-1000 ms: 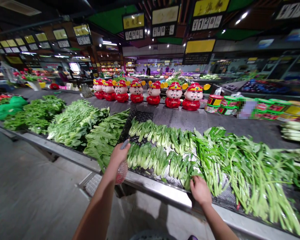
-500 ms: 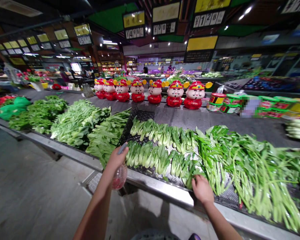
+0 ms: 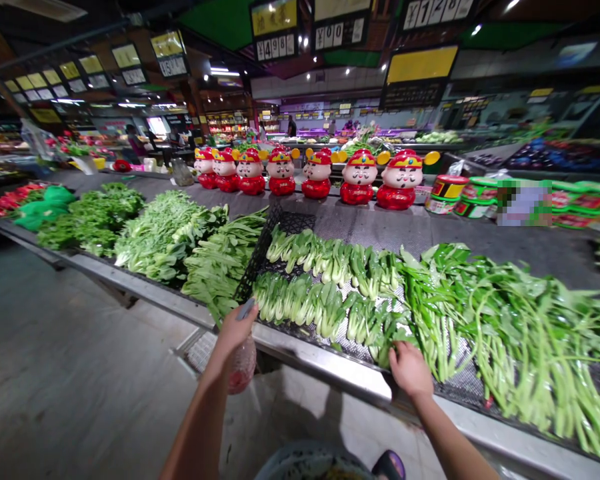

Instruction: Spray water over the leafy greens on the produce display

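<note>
My left hand [image 3: 237, 325] is closed around the neck of a clear spray bottle [image 3: 243, 367] with a grey top and a reddish lower part. It hangs in front of the metal shelf edge, by the left end of the front row of bok choy [image 3: 325, 310]. My right hand [image 3: 411, 368] has its fingers curled against the bok choy at the row's right end [image 3: 383, 345]. Those fingertips are partly hidden among the leaves. A second row of bok choy [image 3: 330, 260] lies behind, on the black mesh tray.
Long-stemmed greens [image 3: 520, 333] lie to the right, leafy bunches [image 3: 155, 233] to the left. Red figurines [image 3: 357, 177] and stacked tubs [image 3: 445, 193] line the back. A metal rail [image 3: 320, 360] edges the shelf. Below are a tub [image 3: 313, 460] and a shoe [image 3: 390, 465].
The view has shifted slightly, so the stand sits a bit further right and the tub below shows more. Both hands keep nearly the same places relative to the bok choy.
</note>
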A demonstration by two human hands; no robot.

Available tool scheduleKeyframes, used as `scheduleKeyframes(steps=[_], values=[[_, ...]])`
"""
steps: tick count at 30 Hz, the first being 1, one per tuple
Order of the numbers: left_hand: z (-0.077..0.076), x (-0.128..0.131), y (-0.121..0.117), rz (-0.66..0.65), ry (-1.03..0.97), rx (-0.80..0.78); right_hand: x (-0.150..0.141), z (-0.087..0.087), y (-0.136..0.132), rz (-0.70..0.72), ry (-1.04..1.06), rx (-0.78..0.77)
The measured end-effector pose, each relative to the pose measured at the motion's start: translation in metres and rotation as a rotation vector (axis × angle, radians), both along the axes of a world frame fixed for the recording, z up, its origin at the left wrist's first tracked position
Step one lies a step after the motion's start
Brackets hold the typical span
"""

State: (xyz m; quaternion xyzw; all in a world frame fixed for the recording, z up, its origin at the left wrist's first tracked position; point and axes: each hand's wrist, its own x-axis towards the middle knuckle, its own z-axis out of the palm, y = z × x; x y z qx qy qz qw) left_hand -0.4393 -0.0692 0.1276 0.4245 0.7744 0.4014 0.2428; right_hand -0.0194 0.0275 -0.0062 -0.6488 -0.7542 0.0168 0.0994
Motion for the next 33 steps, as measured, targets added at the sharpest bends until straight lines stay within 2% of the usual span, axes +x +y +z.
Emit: scheduleKeyframes(steps=[5, 9, 17, 24, 33], values=[[-0.026, 0.002, -0.011, 0.047, -0.006, -0.064, 0.001, -0.002, 0.000, 0.001, -0.008, 0.007], [-0.035, 0.006, -0.021, 0.045, -0.079, -0.029, 0.002, -0.004, 0.000, 0.008, -0.023, 0.023], [-0.034, 0.011, -0.031, -0.023, -0.048, 0.001, 0.002, -0.006, 0.001, 0.016, -0.039, 0.019], [-0.025, 0.031, -0.027, -0.043, -0.120, -0.002, 0.002, -0.004, 0.000, 0.006, -0.032, 0.009], [-0.029, 0.048, -0.022, -0.094, -0.056, -0.023, 0.001, -0.002, -0.002, -0.005, -0.042, 0.004]])
